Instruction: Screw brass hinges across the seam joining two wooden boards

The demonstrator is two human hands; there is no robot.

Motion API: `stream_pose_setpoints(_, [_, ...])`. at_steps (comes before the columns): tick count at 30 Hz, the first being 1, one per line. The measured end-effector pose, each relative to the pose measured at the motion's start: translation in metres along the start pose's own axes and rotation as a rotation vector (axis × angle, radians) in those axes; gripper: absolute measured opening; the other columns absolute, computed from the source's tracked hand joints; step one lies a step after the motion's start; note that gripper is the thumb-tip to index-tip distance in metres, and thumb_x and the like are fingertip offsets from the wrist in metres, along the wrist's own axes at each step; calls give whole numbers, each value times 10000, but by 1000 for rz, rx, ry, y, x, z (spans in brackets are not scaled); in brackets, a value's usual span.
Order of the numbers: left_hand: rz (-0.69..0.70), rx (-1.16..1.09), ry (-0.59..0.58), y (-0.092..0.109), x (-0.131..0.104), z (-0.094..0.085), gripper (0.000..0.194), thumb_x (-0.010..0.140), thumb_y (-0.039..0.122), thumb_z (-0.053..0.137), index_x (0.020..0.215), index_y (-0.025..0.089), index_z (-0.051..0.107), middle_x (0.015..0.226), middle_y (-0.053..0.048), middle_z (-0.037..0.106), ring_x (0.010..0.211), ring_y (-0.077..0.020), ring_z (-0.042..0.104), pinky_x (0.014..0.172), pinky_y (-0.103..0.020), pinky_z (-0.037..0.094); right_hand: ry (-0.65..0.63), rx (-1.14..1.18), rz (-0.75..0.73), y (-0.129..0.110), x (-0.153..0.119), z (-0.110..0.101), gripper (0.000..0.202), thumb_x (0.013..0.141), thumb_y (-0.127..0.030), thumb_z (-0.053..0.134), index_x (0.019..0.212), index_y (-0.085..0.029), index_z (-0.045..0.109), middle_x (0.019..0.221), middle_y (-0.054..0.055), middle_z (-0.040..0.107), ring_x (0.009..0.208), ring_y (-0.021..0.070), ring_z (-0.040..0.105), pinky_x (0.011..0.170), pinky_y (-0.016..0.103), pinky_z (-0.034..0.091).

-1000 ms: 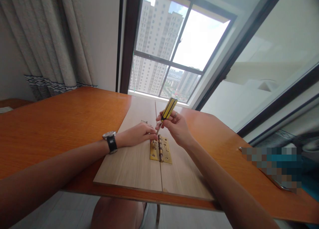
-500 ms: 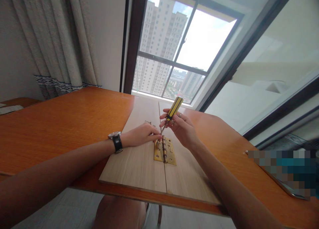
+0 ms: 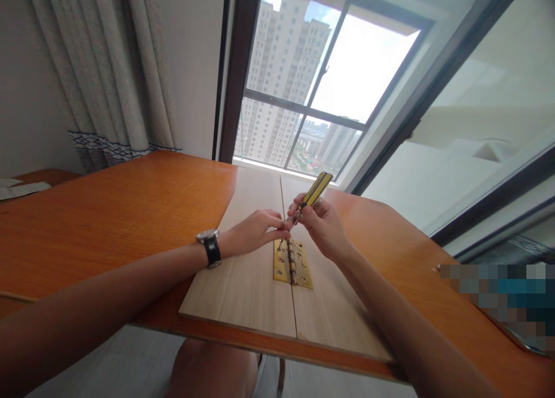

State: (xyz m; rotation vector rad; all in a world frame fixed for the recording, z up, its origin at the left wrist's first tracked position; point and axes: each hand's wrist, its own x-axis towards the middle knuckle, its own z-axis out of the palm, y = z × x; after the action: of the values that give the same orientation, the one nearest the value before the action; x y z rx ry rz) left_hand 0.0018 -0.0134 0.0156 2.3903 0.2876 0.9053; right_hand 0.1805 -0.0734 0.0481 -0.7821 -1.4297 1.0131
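Note:
A yellow and black screwdriver (image 3: 317, 189) is gripped in my right hand (image 3: 324, 224), its handle leaning up and to the right. My left hand (image 3: 264, 231), below a black-strapped wristwatch (image 3: 211, 248), has its thumb and fingers brought together at the screwdriver's lower end. Whatever sits between those fingertips is too small to make out. Just beneath both hands lies an opened brass hinge (image 3: 293, 265), its knuckle along the seam between two pale wooden boards (image 3: 234, 294). Screw holes show in its leaves; its far end is partly covered by my left hand.
The boards rest on an orange-brown wooden table (image 3: 143, 213), reaching nearly to its front edge. Behind it stands a window (image 3: 303, 106), with a grey curtain (image 3: 108, 69) to the left. A pixelated patch covers something at the table's right side.
My left hand has moved from the hinge up to the screwdriver's lower end. The screwdriver leans further right, and its shaft is now mostly hidden by fingers. The view has shifted slightly.

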Motion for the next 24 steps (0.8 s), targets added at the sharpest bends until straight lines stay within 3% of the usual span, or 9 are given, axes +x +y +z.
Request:
stream_pose_setpoints(4, [2,-2,-6,-2,-1,-1,251,969,308,590,834,154,736,947,-58,700,943,-187,640,927,-304,467,-34,81,54,-5,0,0,380,880,-494,667,1118,-198,686,960,54,722,795,196,701,751,354,534])
stream_pose_setpoints(7, [8,13,-20,-3,-1,-2,279,974,324,579,816,154,734,946,-65,699,949,-191,640,948,-315,463,-13,100,77,-8,0,0,348,863,-444,689,1120,-210,707,1013,56,722,848,199,696,777,349,525])
stream_pose_setpoints(11, [13,14,-31,0,-2,-3,284,976,324,572,811,143,716,881,-57,686,878,-177,634,898,-302,471,39,38,57,-6,1,-1,342,792,-463,785,1037,-232,727,958,40,736,785,176,686,724,324,520])
stream_pose_setpoints(14, [22,-18,-24,3,-2,-2,200,970,283,580,903,152,715,953,-62,702,926,-178,639,905,-290,470,47,8,41,-2,1,-3,360,754,-485,819,988,-231,720,923,35,738,742,170,672,681,322,521])
stream_pose_setpoints(18, [7,-28,-36,4,-2,-1,167,958,262,601,879,148,694,941,-54,699,917,-171,635,889,-275,468,30,-10,8,-1,1,-4,316,744,-447,842,943,-228,729,896,16,734,726,147,666,701,302,519])
stream_pose_setpoints(24, [19,-41,-48,2,-1,-1,188,968,252,585,840,145,673,952,-56,692,941,-173,628,904,-276,459,-11,37,43,-3,-1,0,340,813,-459,780,1068,-237,738,950,30,729,742,149,667,707,308,526])
